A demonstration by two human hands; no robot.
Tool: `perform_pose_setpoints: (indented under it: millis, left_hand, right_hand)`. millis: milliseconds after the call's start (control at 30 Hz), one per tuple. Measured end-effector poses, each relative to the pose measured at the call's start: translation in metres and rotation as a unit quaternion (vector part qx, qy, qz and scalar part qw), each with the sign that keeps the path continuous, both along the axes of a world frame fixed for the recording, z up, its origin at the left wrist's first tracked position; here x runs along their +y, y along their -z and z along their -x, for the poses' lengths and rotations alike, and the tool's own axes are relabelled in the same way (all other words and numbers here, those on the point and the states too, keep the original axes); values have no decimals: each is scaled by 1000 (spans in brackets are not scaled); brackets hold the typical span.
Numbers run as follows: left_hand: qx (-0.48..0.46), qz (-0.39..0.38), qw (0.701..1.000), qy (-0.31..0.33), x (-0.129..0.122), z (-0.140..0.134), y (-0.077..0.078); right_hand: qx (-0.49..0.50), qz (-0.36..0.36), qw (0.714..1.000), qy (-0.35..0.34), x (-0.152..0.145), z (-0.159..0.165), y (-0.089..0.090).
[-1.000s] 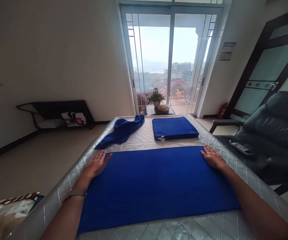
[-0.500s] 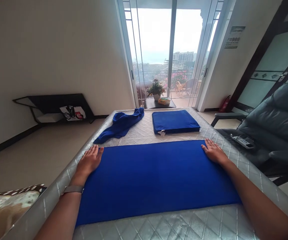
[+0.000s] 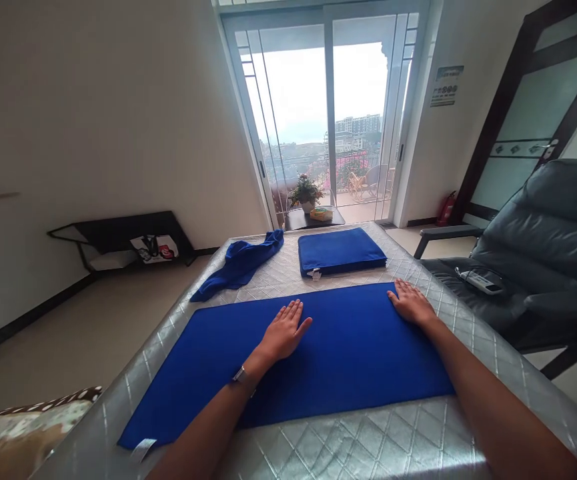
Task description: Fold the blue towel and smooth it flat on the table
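Observation:
A blue cloth (image 3: pixel 348 353) lies spread flat across the quilted silver mattress (image 3: pixel 328 447), with a white label at its near left corner. My left hand (image 3: pixel 283 330) is over the middle of the cloth, palm down, fingers stretched out. Near the far right corner, my right hand (image 3: pixel 412 303) rests flat on the cloth's edge with its fingers out. Beyond them sits a neat stack of folded blue cloths (image 3: pixel 341 250) with a white tag at its front. A crumpled blue cloth (image 3: pixel 243 263) lies to the left of that stack.
A dark reclining armchair (image 3: pixel 543 267) with a remote control (image 3: pixel 478 281) on its seat stands at the right. At the far end are a potted plant (image 3: pixel 307 193) and a tissue box (image 3: pixel 321 214) before glass doors. A black rack (image 3: pixel 133 233) stands left, a patterned cushion-like item (image 3: pixel 23 433) lower left.
My left hand has moved right from the cloth's left edge to its middle. The right hand stays at the right edge. The view has shifted slightly, and the near left label now shows.

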State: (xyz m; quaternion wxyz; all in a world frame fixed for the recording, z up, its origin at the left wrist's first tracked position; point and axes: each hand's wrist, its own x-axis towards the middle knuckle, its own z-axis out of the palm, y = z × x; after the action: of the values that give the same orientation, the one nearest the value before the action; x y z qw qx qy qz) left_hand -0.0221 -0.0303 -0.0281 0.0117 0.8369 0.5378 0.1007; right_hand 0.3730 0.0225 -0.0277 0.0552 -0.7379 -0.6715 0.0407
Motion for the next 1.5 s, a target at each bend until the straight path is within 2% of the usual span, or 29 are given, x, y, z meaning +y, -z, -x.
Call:
perform_pose_setpoints:
  millis: [67,133,233,500,567,667,1000,1133,1233,1333,1433,1500]
  left_hand:
    - [3,33,999,-17,2,1,4]
    - [7,48,998,-39,1,17,5]
    - [19,63,994,-87,-7,61,3]
    - [30,55,958,-281,-44,213,11]
    - [28,39,950,-307,-49,236,15]
    - [17,12,950,-313,-52,247,18]
    - [-11,30,945,-324,-56,237,14]
    - [2,-24,949,-315,-57,225,2]
    - [1,-57,961,-269,-45,180,-13]
    - [-27,-15,985,-172,-21,105,-19]
    - [-32,32,994,-98,5,35,-12]
    - [-31,36,996,-81,20,11,-4]
  right_hand:
    - [0,-6,1000,-4,0,-1,2]
    - [2,-10,1000,-5,1,-1,4]
    - [9,-16,1000,-4,2,-1,5]
    - [27,-8,1000,-4,1,0,1]
    - [24,-8,1000,0,1,0,2]
    - [13,-13,1000,1,2,-1,3]
    - [-6,-10,1000,-2,1,-1,0]
    - [-2,-13,1000,2,1,0,-1]
    - [-3,-8,1000,2,2,0,0]
    - [-7,-10,1000,-3,2,0,1]
    - [-10,-9,1000,-3,3,-1,1]
    - [-13,-9,1000,-4,4,-2,3]
